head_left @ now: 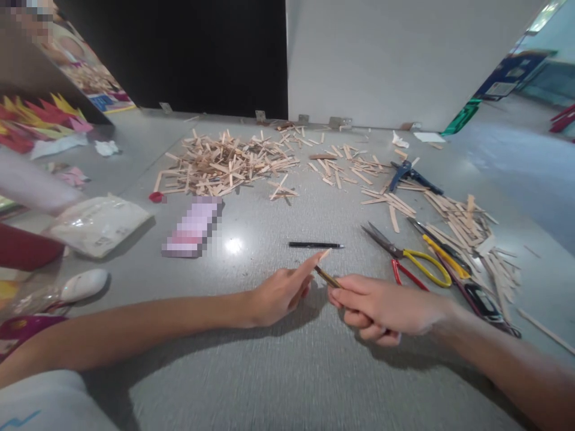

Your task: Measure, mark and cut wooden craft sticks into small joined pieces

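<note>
My left hand (284, 293) pinches a small pale piece of wooden stick (326, 254) between thumb and index finger, just above the table. Closed around a slim brass-coloured tool with a dark end (327, 276) is my right hand (371, 305). The tool's dark end points at my left fingertips, close to the wood piece; whether they touch, I cannot tell. A black pen (314, 245) lies just beyond both hands. To the right of it rest scissors (395, 251) with one yellow and one red handle, their blades apart.
Wooden sticks form a large pile (224, 161) at the back. More sticks (458, 221) lie at right, near blue-handled clippers (406, 173) and a yellow-and-black cutter (444, 254). A phone-like purple object (193, 227), plastic packet (101, 224) and white mouse (84, 285) are at left. Upright panels (368, 60) stand behind.
</note>
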`<state>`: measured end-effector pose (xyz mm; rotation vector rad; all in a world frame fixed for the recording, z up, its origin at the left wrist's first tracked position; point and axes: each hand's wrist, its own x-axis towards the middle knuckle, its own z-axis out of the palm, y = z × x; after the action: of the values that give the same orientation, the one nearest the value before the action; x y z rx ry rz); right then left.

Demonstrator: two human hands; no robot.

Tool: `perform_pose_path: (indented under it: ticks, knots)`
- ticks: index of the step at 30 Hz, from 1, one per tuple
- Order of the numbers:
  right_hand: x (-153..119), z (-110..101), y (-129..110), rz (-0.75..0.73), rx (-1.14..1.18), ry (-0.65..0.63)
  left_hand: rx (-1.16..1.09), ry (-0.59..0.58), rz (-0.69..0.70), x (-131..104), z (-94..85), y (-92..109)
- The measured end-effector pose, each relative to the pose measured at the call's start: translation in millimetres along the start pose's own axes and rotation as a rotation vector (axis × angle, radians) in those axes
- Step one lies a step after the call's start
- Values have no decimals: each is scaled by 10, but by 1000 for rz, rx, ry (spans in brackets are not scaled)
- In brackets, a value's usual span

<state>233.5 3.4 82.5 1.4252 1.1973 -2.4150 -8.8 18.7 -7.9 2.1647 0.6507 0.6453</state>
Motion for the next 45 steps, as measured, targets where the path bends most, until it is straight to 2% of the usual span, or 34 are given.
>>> perform_pose_path:
  ticks: [3,4,7,9,12,15,18,22,26,30,37,39,41,45]
  knots:
    - [119,30,121,-161,29,105,42,32,-67,23,-1,-12]
    - [136,32,128,-166,23,108,54,32,-68,27,-3,-16]
    - [56,-23,-11,-24,-59,49,69,5,-12,25,0,-37]
    - [-56,-75,-170,73,-130,68,68,-14,14,17,10,-53]
    - [-167,-111,-321,104,-171,107,67,-37,14,13,21,-59]
    - [-174,-112,-315,52,-164,120,86,-36,11,27,17,-42]
    - [-168,-102,-261,-64,-117,128,76,-14,-10,49,10,-23]
    - [-195,-30,-228,-187,-5,154,-17,75,-52,57,8,-25]
    - [-155,83,-196,-217,104,176,-89,120,-59,33,7,-39]
    - [-57,136,-140,-227,89,190,-155,104,-3,21,-5,-26]
    - [-48,144,-126,-248,63,221,-176,99,-45,27,-25,-18]
    - [-67,137,-139,-228,0,243,-188,106,-19,38,-18,-15]
    - [-76,115,-136,-268,-196,323,-205,121,-11,54,-5,3]
    - [-87,25,-109,-483,-765,691,-247,224,-89,75,17,60]
